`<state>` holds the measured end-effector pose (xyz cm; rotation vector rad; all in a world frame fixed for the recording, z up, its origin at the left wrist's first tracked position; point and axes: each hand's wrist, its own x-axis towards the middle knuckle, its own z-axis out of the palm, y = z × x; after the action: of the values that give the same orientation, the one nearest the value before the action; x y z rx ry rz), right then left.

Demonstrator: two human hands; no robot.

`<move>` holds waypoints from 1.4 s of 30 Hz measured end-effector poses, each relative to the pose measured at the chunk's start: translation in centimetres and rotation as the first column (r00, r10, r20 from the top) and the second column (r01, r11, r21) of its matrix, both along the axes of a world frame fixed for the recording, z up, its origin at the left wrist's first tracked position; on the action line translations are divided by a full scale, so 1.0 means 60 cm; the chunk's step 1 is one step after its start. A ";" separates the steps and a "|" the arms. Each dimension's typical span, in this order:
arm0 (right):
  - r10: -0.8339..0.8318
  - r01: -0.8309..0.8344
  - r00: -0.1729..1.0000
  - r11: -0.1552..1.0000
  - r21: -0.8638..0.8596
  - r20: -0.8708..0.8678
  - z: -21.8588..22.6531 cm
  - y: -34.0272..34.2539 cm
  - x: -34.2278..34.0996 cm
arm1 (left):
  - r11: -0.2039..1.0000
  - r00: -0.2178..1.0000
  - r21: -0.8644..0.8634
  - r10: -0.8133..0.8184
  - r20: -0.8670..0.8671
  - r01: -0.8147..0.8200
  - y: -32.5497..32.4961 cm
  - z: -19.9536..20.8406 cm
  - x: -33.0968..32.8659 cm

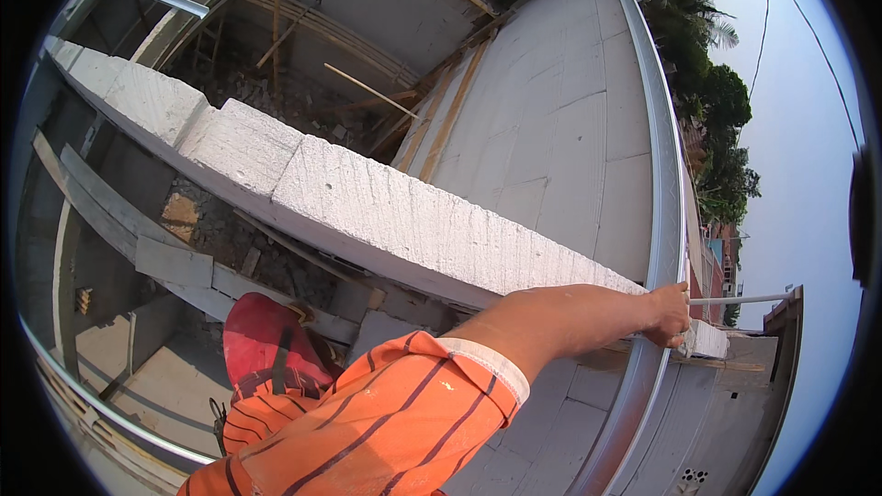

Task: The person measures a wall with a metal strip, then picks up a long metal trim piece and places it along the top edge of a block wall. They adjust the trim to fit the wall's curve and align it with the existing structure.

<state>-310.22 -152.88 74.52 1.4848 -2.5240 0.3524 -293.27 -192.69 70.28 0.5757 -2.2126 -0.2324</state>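
From the lower edge my right arm, in an orange sleeve with dark stripes, reaches across a white block wall [395,211]. Its hand [666,314] is closed over a long silver metal channel [657,165], near where the wall top meets it. The channel runs from the top of the view down to the lower edge, bending with the lens. My fingers are partly hidden at its outer side. A small white block end [707,340] shows just beyond the hand. My left hand is out of view. Red cloth [266,335] with a dark strap shows below my shirt.
Rubble [253,248] and wooden boards [175,262] lie far below on the near side of the wall. Beyond it stand a tall grey block wall [551,129] and timber poles [372,92]. A dark shape, perhaps another person, is cut off at the top. Trees [721,119] grow outside.
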 end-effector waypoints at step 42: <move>-0.296 0.306 0.906 0.952 0.015 0.302 0.071 0.053 0.053 | 0.983 0.979 0.025 -0.180 -0.098 0.183 -0.010 0.005 0.032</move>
<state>-307.02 -149.68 78.80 1.0694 -2.9120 0.6053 -291.33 -193.27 70.60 0.3724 -2.1724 -0.3858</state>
